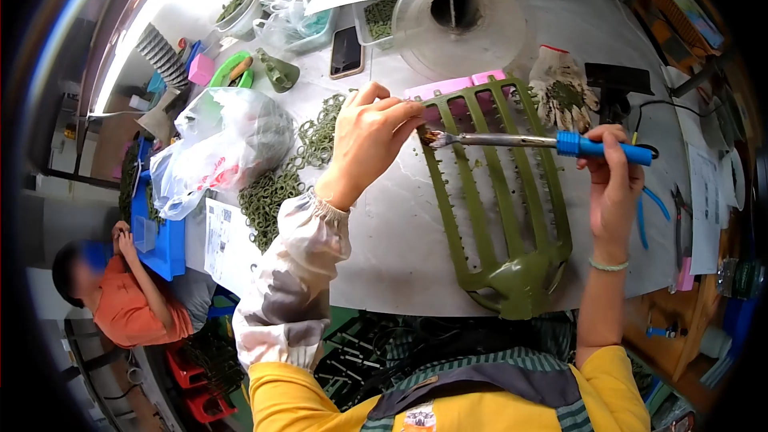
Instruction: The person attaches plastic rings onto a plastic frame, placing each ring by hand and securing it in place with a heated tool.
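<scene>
A green wax-like frame (512, 192) with long parallel bars and small studs along them stands over the grey table. My left hand (372, 132) pinches at its upper left corner; whatever small piece is between the fingertips is too hidden to name. In my right hand (614, 176) is a blue-handled tool (570, 144) with a metal shaft, held level. The tool's brownish tip touches or nearly touches the frame's upper left corner, beside my left fingertips. Many small green rings (276, 192) lie in a pile left of my left hand.
Around the work are a plastic bag (232, 140), a phone (346, 53), a clear round tub (408, 24), a stained glove (562, 88), pink blocks (448, 88) and blue-handled pliers (642, 224). A co-worker (136, 296) in orange sits at the far left by a blue tray (170, 252).
</scene>
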`<action>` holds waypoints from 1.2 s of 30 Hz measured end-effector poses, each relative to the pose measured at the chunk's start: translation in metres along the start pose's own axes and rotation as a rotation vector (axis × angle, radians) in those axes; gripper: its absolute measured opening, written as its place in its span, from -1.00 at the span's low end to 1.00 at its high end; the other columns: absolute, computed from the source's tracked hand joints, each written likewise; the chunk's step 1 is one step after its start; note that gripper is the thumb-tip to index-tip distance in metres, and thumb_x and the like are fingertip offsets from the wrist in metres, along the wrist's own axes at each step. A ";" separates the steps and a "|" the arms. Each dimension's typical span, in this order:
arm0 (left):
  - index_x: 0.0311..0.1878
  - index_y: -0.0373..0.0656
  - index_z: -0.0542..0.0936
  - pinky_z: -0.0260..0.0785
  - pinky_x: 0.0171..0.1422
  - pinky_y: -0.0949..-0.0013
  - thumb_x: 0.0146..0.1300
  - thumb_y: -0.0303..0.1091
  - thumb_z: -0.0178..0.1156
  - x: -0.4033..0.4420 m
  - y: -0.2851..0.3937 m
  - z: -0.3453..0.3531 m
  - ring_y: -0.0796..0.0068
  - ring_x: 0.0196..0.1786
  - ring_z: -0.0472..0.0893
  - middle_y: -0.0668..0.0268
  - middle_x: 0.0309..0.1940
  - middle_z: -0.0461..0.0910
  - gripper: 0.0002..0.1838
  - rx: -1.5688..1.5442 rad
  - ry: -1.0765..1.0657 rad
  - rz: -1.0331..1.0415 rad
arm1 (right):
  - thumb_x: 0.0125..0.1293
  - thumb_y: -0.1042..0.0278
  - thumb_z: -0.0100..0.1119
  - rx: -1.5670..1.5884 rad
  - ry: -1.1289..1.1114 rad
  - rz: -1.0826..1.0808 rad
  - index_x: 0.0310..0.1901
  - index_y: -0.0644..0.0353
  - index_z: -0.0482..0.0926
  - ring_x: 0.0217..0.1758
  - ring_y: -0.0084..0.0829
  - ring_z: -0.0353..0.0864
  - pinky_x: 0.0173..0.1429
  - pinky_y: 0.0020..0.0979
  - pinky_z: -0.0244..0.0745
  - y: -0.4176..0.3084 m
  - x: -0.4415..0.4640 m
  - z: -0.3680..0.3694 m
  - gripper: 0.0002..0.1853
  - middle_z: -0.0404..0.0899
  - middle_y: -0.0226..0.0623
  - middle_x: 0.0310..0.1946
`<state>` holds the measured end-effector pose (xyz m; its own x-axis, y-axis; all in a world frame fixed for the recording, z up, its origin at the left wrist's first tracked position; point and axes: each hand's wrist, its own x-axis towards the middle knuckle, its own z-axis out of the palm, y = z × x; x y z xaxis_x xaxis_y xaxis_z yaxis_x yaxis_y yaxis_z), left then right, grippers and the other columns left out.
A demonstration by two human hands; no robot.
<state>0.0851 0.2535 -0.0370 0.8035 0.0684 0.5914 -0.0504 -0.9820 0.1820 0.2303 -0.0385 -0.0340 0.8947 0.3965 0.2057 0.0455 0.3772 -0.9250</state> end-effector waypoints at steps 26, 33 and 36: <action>-0.09 -0.21 0.74 0.53 -0.17 0.50 0.24 -0.52 0.32 -0.071 0.003 -0.022 0.55 -0.32 0.69 0.27 -0.34 0.74 -0.82 -0.569 -0.082 -0.694 | 0.43 0.28 0.18 -0.029 0.012 0.049 -0.22 0.27 0.62 -0.31 -0.58 0.56 -0.23 -0.51 0.52 -0.011 -0.013 -0.004 -0.79 0.58 -0.39 -0.20; -0.11 -0.16 0.73 0.48 -0.22 0.43 0.21 -0.49 0.34 -0.025 0.032 -0.015 0.44 -0.30 0.65 0.29 -0.35 0.70 -0.82 -0.318 -0.120 -0.395 | 0.45 0.30 0.15 -0.019 -0.012 0.039 -0.21 0.25 0.62 -0.29 -0.56 0.57 -0.19 -0.48 0.55 0.000 -0.007 -0.007 -0.81 0.59 -0.37 -0.17; -0.24 -0.06 0.74 0.50 -0.20 0.33 0.13 -0.41 0.38 -0.012 0.029 -0.009 0.36 -0.26 0.64 0.37 -0.40 0.70 -0.89 -0.058 0.008 -0.153 | 0.46 0.32 0.13 0.006 -0.009 0.035 -0.21 0.25 0.61 -0.28 -0.55 0.57 -0.17 -0.47 0.55 0.005 -0.006 -0.004 -0.82 0.59 -0.37 -0.15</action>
<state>0.0687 0.2257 -0.0319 0.7996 0.2176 0.5598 0.0377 -0.9484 0.3148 0.2273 -0.0422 -0.0413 0.8917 0.4170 0.1762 0.0116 0.3679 -0.9298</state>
